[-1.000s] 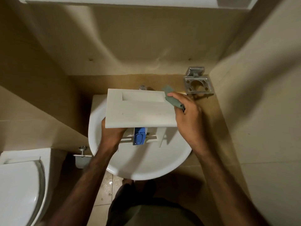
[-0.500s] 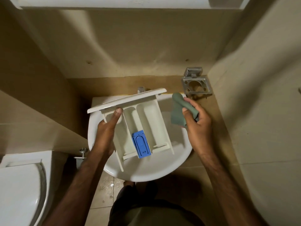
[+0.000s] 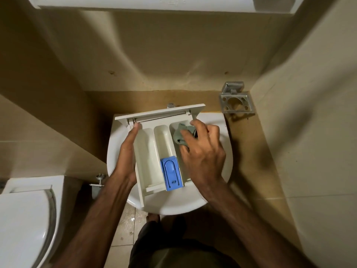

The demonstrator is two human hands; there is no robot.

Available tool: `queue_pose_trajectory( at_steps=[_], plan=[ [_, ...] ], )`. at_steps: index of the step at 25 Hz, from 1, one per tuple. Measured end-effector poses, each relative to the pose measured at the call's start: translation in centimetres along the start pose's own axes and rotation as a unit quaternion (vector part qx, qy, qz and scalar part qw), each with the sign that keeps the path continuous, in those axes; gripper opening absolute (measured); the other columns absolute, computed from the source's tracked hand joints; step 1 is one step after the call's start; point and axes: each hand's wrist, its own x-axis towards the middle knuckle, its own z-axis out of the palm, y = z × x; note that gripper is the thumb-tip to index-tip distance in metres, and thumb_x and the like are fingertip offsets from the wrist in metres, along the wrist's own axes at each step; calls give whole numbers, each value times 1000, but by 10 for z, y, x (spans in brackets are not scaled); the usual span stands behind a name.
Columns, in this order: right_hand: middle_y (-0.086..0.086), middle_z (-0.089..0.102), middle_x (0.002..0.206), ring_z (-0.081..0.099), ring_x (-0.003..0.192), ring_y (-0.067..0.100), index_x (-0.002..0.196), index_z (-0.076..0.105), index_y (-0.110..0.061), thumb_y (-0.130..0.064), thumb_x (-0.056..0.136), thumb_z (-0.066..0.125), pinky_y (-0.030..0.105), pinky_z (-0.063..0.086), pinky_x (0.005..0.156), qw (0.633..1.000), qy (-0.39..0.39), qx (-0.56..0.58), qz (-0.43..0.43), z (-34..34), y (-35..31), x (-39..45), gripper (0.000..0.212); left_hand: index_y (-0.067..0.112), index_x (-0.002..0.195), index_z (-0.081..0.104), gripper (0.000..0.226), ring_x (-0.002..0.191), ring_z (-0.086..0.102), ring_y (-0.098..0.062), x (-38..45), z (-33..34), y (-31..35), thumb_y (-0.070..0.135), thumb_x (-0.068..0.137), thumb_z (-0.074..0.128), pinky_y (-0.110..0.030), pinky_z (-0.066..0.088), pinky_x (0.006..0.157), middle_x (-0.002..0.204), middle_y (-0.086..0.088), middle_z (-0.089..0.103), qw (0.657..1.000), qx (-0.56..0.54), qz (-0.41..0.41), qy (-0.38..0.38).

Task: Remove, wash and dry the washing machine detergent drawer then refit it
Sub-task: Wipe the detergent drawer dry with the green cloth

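The white detergent drawer [image 3: 147,149] is held over the round white basin [image 3: 212,198], compartments facing up, front panel toward the wall. A blue insert [image 3: 171,173] sits in its middle compartment near me. My left hand [image 3: 126,151] grips the drawer's left side wall, thumb up by the front panel. My right hand [image 3: 202,151] presses a grey-green cloth [image 3: 182,133] into the right compartment, hiding most of that compartment.
A metal holder [image 3: 236,102] is fixed to the wall at the basin's right. The tap [image 3: 171,105] peeks out behind the drawer's panel. A white toilet [image 3: 25,213] stands at lower left, with a wall valve [image 3: 99,181] beside it. The tiled floor [image 3: 125,225] below looks wet.
The drawer was turned from front panel facing me to compartments facing up. My right hand moved the cloth from the panel's right edge into the right compartment.
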Motion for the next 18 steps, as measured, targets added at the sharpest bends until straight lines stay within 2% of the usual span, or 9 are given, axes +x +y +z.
queue_pose_trajectory(
  at_steps=[2, 4, 6, 8, 10, 12, 14, 15, 18],
  plan=[
    [3, 69, 100, 61, 80, 21, 98, 77, -15, -16, 90, 68, 32, 51, 51, 999, -38, -30, -7, 8, -3, -3, 12, 31, 76, 85, 42, 70, 77, -12, 0, -2, 1, 53, 99, 59, -22, 58, 55, 81, 4, 79, 1000, -14, -2, 4],
    [3, 69, 91, 64, 67, 19, 99, 77, -12, -19, 90, 73, 30, 51, 45, 998, -45, -38, 16, 13, -4, -4, 11, 29, 86, 84, 36, 71, 76, -13, -2, -1, 3, 54, 97, 62, -23, 59, 58, 83, 2, 78, 1000, -14, -18, 0],
    [4, 71, 83, 67, 56, 20, 99, 76, -10, -22, 88, 81, 27, 51, 44, 997, -48, -38, 55, 16, -5, 2, 16, 27, 93, 82, 35, 74, 76, -16, -3, -3, 3, 56, 95, 64, -25, 60, 62, 87, 0, 77, 1000, -6, -25, 2],
    [4, 70, 74, 68, 51, 22, 94, 72, -10, -24, 85, 85, 28, 51, 44, 994, -51, -39, 93, 16, -9, 10, 21, 25, 89, 84, 38, 77, 77, -19, -3, -3, 2, 57, 95, 64, -27, 61, 65, 90, -2, 78, 999, -18, -44, -2],
    [6, 70, 75, 68, 53, 24, 91, 70, -10, -19, 82, 87, 29, 51, 46, 990, -45, -1, 133, 15, -18, 17, 21, 23, 83, 86, 46, 76, 77, -20, -5, 0, 0, 59, 97, 60, -29, 62, 64, 89, -3, 78, 997, -29, -66, -11],
    [7, 73, 91, 70, 63, 26, 95, 72, -7, -11, 84, 81, 31, 54, 54, 984, -57, 82, 147, 15, -24, 18, 15, 21, 80, 86, 54, 74, 77, -20, -5, 3, 0, 59, 100, 54, -29, 63, 63, 86, -4, 79, 997, -41, -69, -22],
    [6, 72, 109, 71, 76, 27, 101, 75, -6, -3, 88, 70, 34, 60, 66, 977, -117, 131, 124, 10, -24, 17, 14, 20, 87, 86, 55, 79, 78, -22, -3, 0, -1, 61, 100, 53, -33, 65, 72, 92, -6, 79, 997, -37, -71, -15],
    [5, 71, 111, 71, 80, 28, 102, 76, -6, 0, 89, 66, 37, 61, 71, 970, -172, 134, 108, 6, -20, 19, 17, 19, 94, 86, 53, 84, 77, -24, -2, -3, -1, 62, 98, 55, -36, 63, 80, 99, -8, 78, 997, -37, -68, -8],
    [6, 68, 93, 70, 87, 29, 97, 76, -10, 0, 93, 61, 35, 57, 71, 923, -366, 75, 89, -10, -10, 26, 19, 18, 111, 82, 52, 94, 75, -28, 3, -11, -5, 63, 95, 61, -44, 57, 96, 110, -11, 76, 997, -38, -69, 9]
  ],
)
